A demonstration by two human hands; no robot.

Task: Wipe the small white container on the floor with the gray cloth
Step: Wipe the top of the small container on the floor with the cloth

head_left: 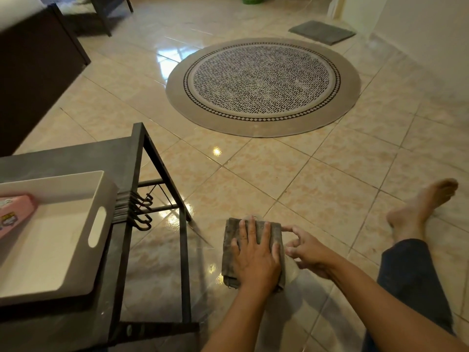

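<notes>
The gray cloth (229, 250) is draped over the small white container (291, 270) on the tiled floor in front of me. Only a pale, blurred strip of the container shows at the cloth's right edge. My left hand (256, 257) presses flat on top of the cloth with its fingers spread. My right hand (308, 252) has its fingers curled against the container's right side, holding it.
A low dark metal table (76, 158) stands to the left, carrying a white tray (63, 189) with a pink pack (12, 214) in it. Hooks (142, 212) hang on the table's side. A round patterned rug (262, 87) lies ahead. My bare foot (418, 212) rests at right.
</notes>
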